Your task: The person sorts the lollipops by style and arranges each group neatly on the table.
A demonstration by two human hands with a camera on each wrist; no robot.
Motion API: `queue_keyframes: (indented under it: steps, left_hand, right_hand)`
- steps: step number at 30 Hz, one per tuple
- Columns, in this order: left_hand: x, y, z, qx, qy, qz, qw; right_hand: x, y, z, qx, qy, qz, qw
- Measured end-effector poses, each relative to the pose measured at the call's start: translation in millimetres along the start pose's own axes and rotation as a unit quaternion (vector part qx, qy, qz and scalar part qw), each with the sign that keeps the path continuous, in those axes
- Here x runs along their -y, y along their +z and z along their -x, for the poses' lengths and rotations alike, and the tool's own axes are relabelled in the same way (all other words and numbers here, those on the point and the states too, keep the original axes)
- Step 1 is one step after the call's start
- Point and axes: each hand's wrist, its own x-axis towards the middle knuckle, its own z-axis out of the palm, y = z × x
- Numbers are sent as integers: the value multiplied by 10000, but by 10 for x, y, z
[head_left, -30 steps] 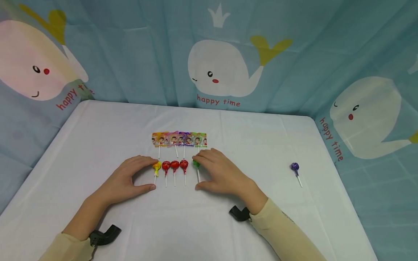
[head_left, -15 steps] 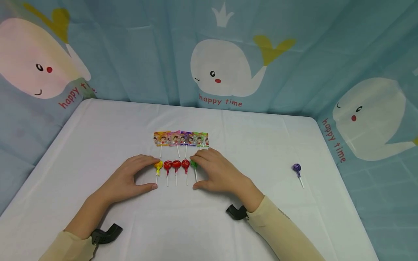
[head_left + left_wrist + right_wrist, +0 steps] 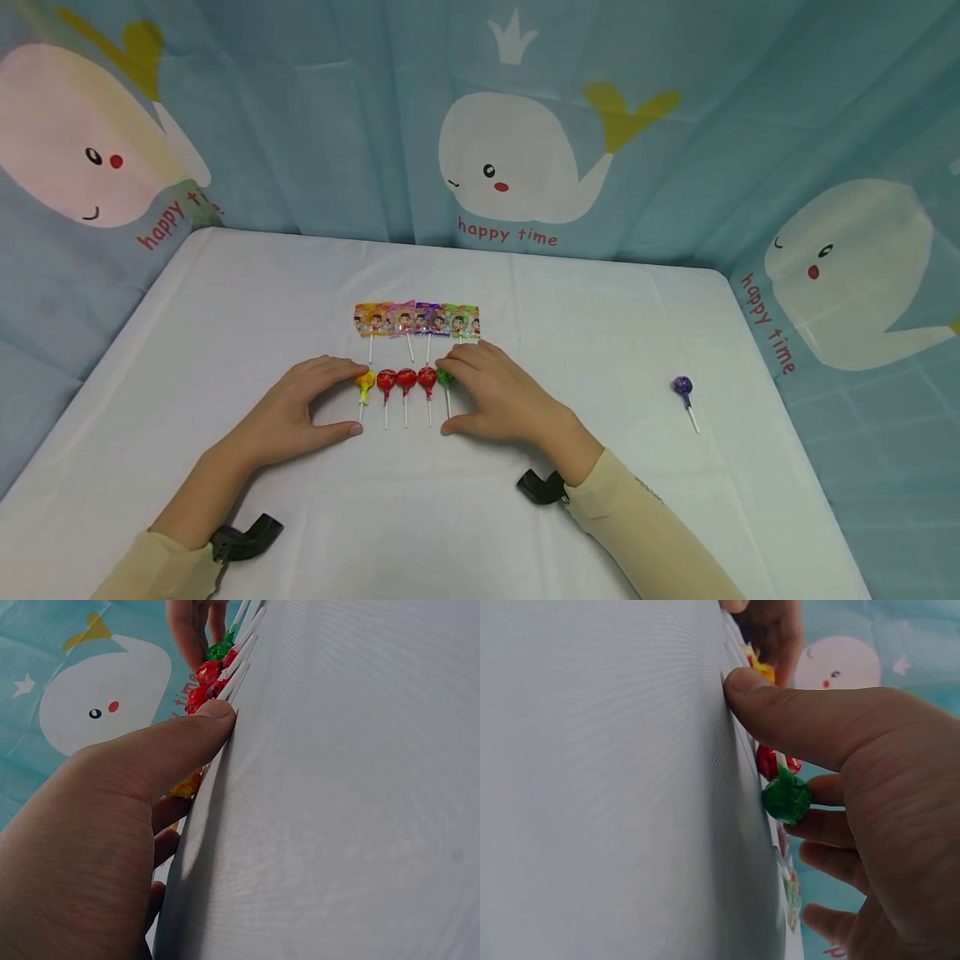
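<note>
Five lollipops' worth of row is avoided here: a yellow lollipop point(image 3: 365, 385), three red lollipops point(image 3: 407, 379) and a green lollipop point(image 3: 445, 379) lie side by side on the white table, sticks toward the person. At the row's left end my left hand point(image 3: 288, 417) touches the yellow candy with its fingertips, thumb low by the stick. My right hand point(image 3: 506, 400) frames the other end, fingers against the green candy point(image 3: 786, 796) and thumb near its stick. Both hands have thumb and fingers spread apart. The right fingers partly cover the green head.
Behind the row lie flat-wrapped lollipops: orange point(image 3: 371, 321), pink point(image 3: 403, 319), purple point(image 3: 432, 320) and green point(image 3: 466, 321). A purple round lollipop point(image 3: 682, 387) lies alone at the right. A blue whale-print curtain point(image 3: 337, 125) borders the table point(image 3: 585, 333).
My right hand has slid slightly left with the green lollipop, which now lies close beside the nearest red one. My left hand stays at the yellow lollipop.
</note>
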Motion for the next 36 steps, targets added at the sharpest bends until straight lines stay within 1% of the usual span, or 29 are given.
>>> queue_keyframes:
  steps: [8,14,23,36]
  left_hand:
    - [-1,1,-7,29,-36,-26,10000]
    - [-10,-4,-12,25,-18,-28,10000]
    - [-20,-12,-8,30,-36,-14,10000]
    - [-4,1,-5,-11,3,-33,10000]
  right_hand:
    - [-1,7,3,61,84,-69,9999]
    - [-2,14,10,76,106,-10,9999]
    - [-4,9,17,-7,-9,-44,10000]
    - [-9,24,26,-79,17,-85,9999]
